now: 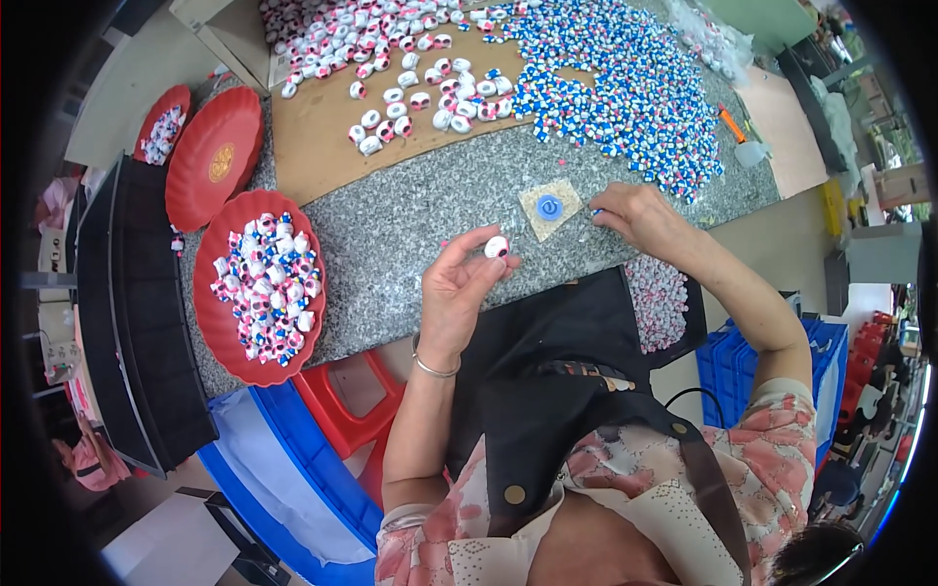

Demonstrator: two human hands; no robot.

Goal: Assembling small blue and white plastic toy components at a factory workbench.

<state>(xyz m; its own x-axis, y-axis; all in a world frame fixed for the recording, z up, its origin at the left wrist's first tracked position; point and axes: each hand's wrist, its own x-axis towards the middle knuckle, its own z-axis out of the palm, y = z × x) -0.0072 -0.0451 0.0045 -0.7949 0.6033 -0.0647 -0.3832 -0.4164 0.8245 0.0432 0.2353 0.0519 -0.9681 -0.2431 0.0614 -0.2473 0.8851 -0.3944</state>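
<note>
- A red round plate (217,293) at the left edge of a speckled grey worktop (410,210) holds a mixed heap of pink-and-white and blue-and-white small parts (266,286).
- Two more red plates (212,156) lie overlapped beyond it; the far one (161,125) carries a few pieces.
- A brown cardboard sheet (322,146) bears pink-and-white caps (391,59).
- A wide spread of blue-and-white pieces (625,93) covers the right of the worktop.
- An orange-handled tool (733,124) lies near the far right edge.
- Blue crates (728,376) and a red stool (342,400) stand below the worktop.
</note>
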